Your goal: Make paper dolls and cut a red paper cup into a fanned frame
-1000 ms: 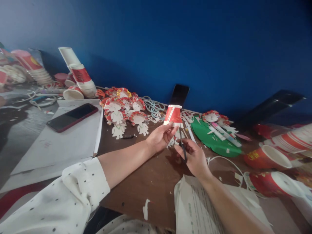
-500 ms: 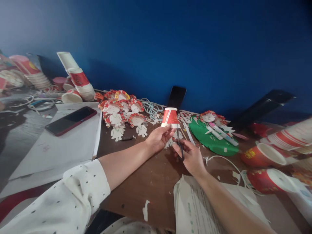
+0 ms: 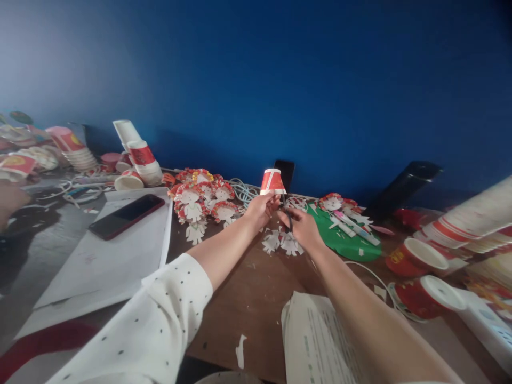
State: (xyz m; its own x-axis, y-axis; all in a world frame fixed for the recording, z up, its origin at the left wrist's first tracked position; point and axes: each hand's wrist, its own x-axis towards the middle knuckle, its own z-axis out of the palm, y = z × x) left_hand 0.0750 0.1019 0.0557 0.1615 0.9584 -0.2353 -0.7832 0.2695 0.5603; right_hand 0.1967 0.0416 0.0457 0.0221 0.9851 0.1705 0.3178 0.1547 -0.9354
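Observation:
My left hand [image 3: 262, 209] grips a red and white paper cup [image 3: 273, 182] low on its side, with the cup's narrow end up. In my right hand [image 3: 304, 226] is a pair of dark scissors [image 3: 286, 212], their blades pointing up at the cup's lower right rim. Whether the blades are apart is too small to tell. Below both hands, white paper doll cutouts [image 3: 288, 242] lie on the brown table [image 3: 244, 288]. More paper dolls with red curled edges [image 3: 192, 200] are heaped to the left of my left hand.
A phone [image 3: 127, 216] rests on a white box lid [image 3: 80, 269] at left. Another dark phone [image 3: 287, 169] leans on the blue wall. Pens and scraps lie on a green disc [image 3: 344, 242]. Red paper cups [image 3: 416, 256] stand at right. Someone else's hand [image 3: 12, 200] shows far left.
My view has tilted up and shifted a little. Both hands, cup and scissors have moved slightly away over the table, uncovering the doll cutouts beneath. The other person's hand has come further into view.

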